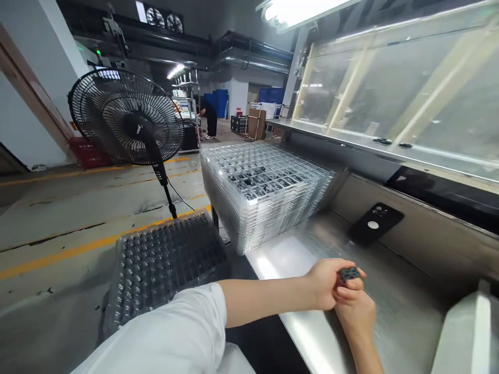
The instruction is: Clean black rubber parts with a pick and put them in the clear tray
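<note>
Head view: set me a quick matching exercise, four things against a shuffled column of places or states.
1. Fan
2. Phone
3. Small dark part
4. Clear tray stack

A. Held by left hand and right hand
B. Dark pieces in some top pockets
C. Left side of the view
D. Black, with a white disc

Pairs: 1-C, 2-D, 3-A, 4-B

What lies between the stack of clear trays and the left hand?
A bare stretch of shiny metal benchtop lies between the stack of clear trays and the left hand, as the head view shows.
</note>
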### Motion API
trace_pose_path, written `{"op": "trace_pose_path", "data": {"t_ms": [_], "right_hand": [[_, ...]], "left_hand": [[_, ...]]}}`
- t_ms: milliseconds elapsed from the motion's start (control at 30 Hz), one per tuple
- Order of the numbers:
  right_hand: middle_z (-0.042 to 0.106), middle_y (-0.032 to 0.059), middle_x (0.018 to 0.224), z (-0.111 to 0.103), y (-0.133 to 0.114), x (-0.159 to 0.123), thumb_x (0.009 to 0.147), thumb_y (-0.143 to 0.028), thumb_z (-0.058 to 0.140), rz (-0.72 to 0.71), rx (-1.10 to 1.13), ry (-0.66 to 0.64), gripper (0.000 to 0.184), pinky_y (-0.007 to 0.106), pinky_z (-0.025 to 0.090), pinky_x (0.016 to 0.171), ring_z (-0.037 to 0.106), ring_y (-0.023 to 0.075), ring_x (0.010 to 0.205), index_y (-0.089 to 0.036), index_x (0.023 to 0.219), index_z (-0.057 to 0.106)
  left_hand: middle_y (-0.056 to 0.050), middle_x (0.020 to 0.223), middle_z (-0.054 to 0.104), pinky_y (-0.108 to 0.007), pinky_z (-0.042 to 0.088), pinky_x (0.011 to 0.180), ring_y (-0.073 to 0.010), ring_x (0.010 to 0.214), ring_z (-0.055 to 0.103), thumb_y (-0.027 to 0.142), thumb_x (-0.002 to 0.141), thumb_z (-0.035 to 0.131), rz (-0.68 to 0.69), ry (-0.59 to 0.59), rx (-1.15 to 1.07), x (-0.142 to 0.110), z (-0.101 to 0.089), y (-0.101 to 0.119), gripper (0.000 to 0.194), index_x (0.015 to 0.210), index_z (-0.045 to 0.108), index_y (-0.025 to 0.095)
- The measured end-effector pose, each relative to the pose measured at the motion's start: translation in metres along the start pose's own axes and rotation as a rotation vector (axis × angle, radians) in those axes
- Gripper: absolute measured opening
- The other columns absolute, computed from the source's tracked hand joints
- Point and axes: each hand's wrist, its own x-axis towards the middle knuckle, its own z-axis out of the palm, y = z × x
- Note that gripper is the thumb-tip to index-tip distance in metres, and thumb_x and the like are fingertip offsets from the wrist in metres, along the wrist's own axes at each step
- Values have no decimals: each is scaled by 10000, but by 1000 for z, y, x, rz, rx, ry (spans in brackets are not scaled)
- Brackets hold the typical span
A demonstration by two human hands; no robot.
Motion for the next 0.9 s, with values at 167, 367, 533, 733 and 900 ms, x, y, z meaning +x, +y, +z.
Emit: {"op": "trace_pose_path", "data": {"t_ms": [167, 367, 533, 733, 900], "right_hand": [[656, 69, 716, -13, -6, 0, 783, -622, 557, 170, -77, 175, 423, 383, 437, 623, 598, 280, 663, -248, 893, 720], [605, 60, 710, -16, -13, -3, 918, -522, 543, 166, 92, 401, 389, 355, 416, 545, 541, 237, 595, -183, 991, 720], [703, 87, 874, -13, 2, 2, 899, -640, 588, 119, 43, 319, 511, 363, 487, 703, 635, 260, 770, -181, 1069, 736], [715, 82, 899, -8, -10, 1, 888, -580, 618, 31, 173, 214, 397, 357, 494, 811, 639, 241, 842, -201, 924, 729], [658, 42, 822, -8, -13, 2, 946, -453, 615, 2, 229, 217, 259, 321, 467, 758, 606, 209, 809, -226, 861, 707]], "left_hand": [[57, 560, 354, -259, 43, 440, -60, 382, 211, 199, 780, 539, 28, 133, -21, -6, -51, 15, 109, 721, 447, 198], [36, 533, 435, -229, 48, 408, -61, 334, 206, 154, 800, 510, -113, 122, 116, 56, -68, -6, 83, 741, 486, 206], [18, 497, 447, -229, 121, 368, -75, 336, 258, 198, 814, 550, -43, 0, 267, 93, -62, -30, 162, 655, 522, 202], [49, 516, 476, -194, 152, 411, -83, 388, 331, 275, 790, 642, -9, 117, 338, 82, -66, -23, 278, 1047, 617, 172], [80, 521, 450, -180, 129, 430, -56, 383, 269, 416, 791, 714, -12, 95, 423, 84, -75, -23, 513, 1225, 603, 164]]}}
